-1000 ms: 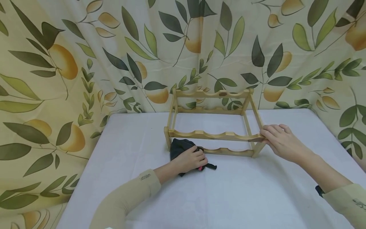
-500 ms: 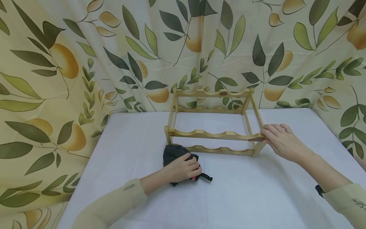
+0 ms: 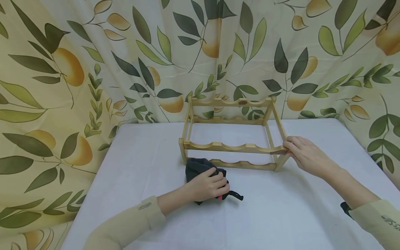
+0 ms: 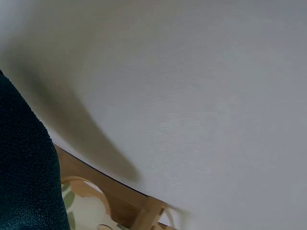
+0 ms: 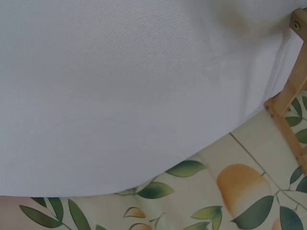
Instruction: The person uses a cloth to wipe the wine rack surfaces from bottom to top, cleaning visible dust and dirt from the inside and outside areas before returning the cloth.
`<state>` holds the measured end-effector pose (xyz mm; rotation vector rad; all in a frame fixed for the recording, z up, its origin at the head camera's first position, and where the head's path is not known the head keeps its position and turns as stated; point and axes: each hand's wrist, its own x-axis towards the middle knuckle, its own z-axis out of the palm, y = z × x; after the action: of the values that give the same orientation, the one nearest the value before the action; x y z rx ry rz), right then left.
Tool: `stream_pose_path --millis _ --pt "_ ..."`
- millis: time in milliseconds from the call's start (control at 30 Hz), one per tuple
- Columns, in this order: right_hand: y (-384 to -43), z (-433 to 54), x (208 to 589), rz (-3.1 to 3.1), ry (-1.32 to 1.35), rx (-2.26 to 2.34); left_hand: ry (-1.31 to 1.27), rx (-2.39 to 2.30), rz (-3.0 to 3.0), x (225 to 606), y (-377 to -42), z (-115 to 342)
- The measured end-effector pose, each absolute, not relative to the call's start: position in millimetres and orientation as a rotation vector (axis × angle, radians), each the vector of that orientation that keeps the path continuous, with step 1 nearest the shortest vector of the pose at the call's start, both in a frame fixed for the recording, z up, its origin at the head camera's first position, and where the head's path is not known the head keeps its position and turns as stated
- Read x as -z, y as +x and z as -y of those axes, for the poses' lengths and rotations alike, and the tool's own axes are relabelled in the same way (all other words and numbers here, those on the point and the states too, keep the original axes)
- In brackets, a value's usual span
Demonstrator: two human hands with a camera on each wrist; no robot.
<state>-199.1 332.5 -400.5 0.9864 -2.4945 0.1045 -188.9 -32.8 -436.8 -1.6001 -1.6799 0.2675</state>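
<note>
In the head view a wooden wine rack [image 3: 232,147] with scalloped rails stands on the white table. My right hand [image 3: 307,155] grips its front right corner. My left hand [image 3: 210,187] holds a bunched dark cloth [image 3: 196,168] just in front of the rack's lower front left part. A thin black strip and a bit of pink stick out under the fingers. In the left wrist view the cloth [image 4: 29,167] shows a towel-like nap at the left edge. The right wrist view shows part of the rack [image 5: 290,86], but no hand.
The white table [image 3: 150,166] reaches back to a curtain [image 3: 125,52] printed with leaves and fruit, hanging close behind the rack. The right wrist view shows the table's edge curving in front of this curtain.
My left hand has pulled the cloth back from the rack's front rail, toward the near side, swinging left and then right again. The right hand and the rack stay in place.
</note>
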Motion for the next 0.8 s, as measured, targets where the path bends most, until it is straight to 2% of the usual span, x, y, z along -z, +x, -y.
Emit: stream_pose_path --millis 233,567,800 --pt "-196.0 -322.0 398.9 2.506 1.004 -0.12 -1.604 -0.25 1.693 439.8 -183.1 22.6" --pt "-193.7 -301.8 400.5 2.449 1.063 -0.137 -1.584 -0.148 1.588 420.0 -173.4 15.5" --pt "-189.8 -285.7 401.1 2.446 1.066 -0.125 -1.563 -0.154 1.608 429.4 -171.2 8.5"
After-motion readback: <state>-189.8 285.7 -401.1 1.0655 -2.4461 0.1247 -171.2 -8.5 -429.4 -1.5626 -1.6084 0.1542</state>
